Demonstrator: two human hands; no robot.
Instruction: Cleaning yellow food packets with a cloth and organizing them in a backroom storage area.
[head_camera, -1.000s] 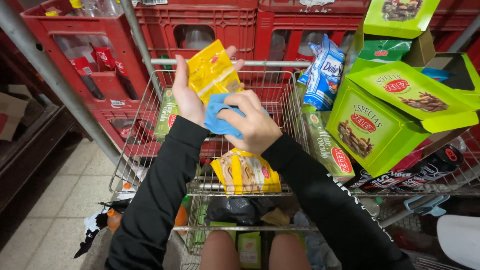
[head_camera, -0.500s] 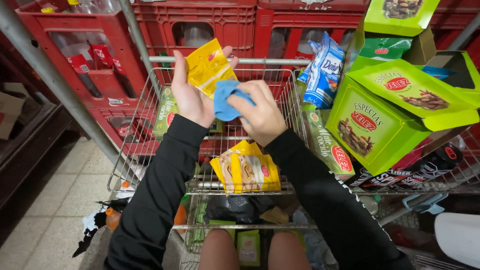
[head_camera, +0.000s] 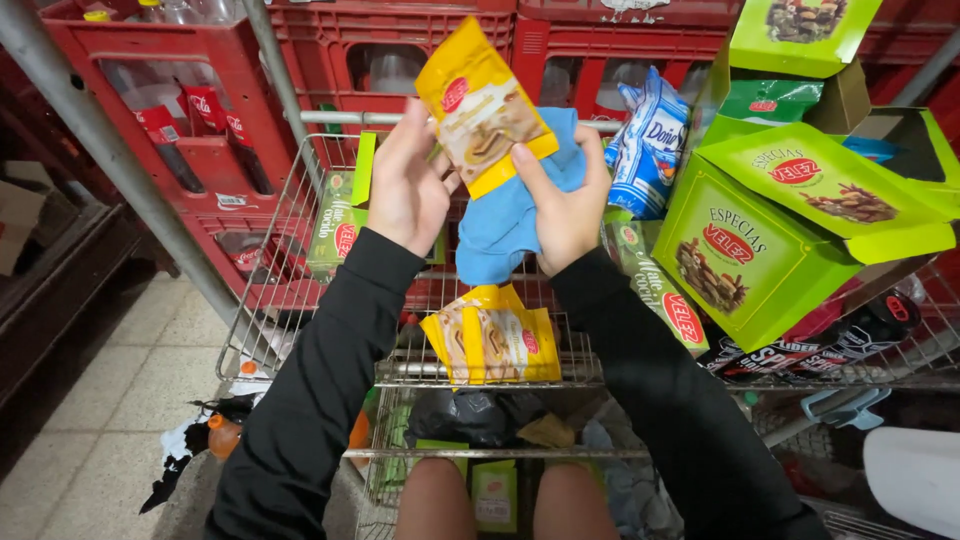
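While I sit over the wire cart (head_camera: 300, 260), I have a yellow packet (head_camera: 484, 105) lifted up in front of me, tilted so its printed face turns toward me. My left hand (head_camera: 405, 185) pinches its left edge, fingers curled closed around it from the side, which leaves the front free for wiping. My right hand (head_camera: 565, 205) is closed on a blue cloth (head_camera: 510, 220) — thumb pressed against the packet's lower right corner, the cloth bunched behind it and hanging down below my palm. Both hands meet at the packet, above the cart's basket. A second yellow packet (head_camera: 492, 340) lies just below on the cart's upper rack, near enough to grab. To my right stand green cardboard boxes (head_camera: 750, 250) with open flaps, and a blue-and-white bag (head_camera: 648, 150) leans beside them. Red bottle crates (head_camera: 200, 120) are stacked behind the cart.
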